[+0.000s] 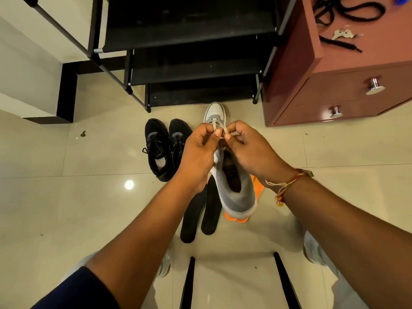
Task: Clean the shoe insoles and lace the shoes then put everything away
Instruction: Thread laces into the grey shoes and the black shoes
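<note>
Head view, looking down at a tiled floor [66, 208]: both hands meet at the middle of the frame over a grey shoe [236, 192]. Left hand [198, 152] has its fingers curled, thumb and forefinger pinching a pale lace [215, 127]. Right hand [249, 148] is curled the same way, pinching the other strand of that lace just beside the left fingertips. The grey shoe points toward the top of the frame, its opening facing up, and its toe shows above the hands. Something orange [236, 218] shows under its heel; what it is, I cannot tell. Two black insoles [200, 215] lie side by side on the floor, just left of the shoe's heel. A pair of black shoes [166, 146] stands left of centre. A black rack [189, 52] fills the top centre; a brown drawer unit [334, 90] at upper right carries black laces [347, 12] and keys [343, 34].
</note>
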`<state>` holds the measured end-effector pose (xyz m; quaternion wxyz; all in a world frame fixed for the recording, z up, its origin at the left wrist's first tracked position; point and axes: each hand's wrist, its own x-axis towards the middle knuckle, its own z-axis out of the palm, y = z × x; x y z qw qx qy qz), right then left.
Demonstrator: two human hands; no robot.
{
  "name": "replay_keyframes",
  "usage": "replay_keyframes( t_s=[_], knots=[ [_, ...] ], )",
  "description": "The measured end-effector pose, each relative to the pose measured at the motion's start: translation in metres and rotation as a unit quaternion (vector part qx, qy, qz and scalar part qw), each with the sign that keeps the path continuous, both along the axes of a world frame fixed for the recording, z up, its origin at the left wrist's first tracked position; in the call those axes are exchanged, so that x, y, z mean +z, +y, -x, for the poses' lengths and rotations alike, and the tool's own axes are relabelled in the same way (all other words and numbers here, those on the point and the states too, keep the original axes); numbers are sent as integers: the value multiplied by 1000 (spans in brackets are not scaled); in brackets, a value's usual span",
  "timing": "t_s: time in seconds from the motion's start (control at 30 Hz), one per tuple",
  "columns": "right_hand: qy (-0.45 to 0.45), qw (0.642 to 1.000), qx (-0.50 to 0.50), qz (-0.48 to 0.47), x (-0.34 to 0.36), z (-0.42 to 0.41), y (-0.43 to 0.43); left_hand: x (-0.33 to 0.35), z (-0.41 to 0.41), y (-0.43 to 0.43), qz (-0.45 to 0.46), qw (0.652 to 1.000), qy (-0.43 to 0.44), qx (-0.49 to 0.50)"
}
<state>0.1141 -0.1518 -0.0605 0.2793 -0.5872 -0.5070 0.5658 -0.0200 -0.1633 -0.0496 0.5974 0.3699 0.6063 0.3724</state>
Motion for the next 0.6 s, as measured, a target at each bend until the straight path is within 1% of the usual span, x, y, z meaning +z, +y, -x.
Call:
replay_keyframes(
  t_s=[0.1, 0.23, 0.3, 0.37, 0.43, 0.5, 0.6],
  knots=[
    [-5, 1000, 6, -4, -7, 1, -3, -3, -2, -1, 24, 999, -21, 20],
    [-26, 999, -2, -40, -19, -3, -4, -9, -9, -3, 50, 997, -46, 22],
    [-53, 997, -26, -54, -27, -7, -2, -13, -13, -3, 60, 997, -47, 19],
    [-78, 993, -56, -62, -36, -10, 2, -16, -16, -1, 68, 997, -35, 9],
    [-98, 991, -56, -77, -44, -9, 6, -19, -19, 3, 76, 997, -21, 9],
    [-124, 986, -59, -89, -54, -6, 12, -22, -20, 8, 81, 996, -1, 27],
    [-176, 978, -80, -76, -70, -12, 26, -30, -17, 17, 82, 994, 48, 53]
  ],
)
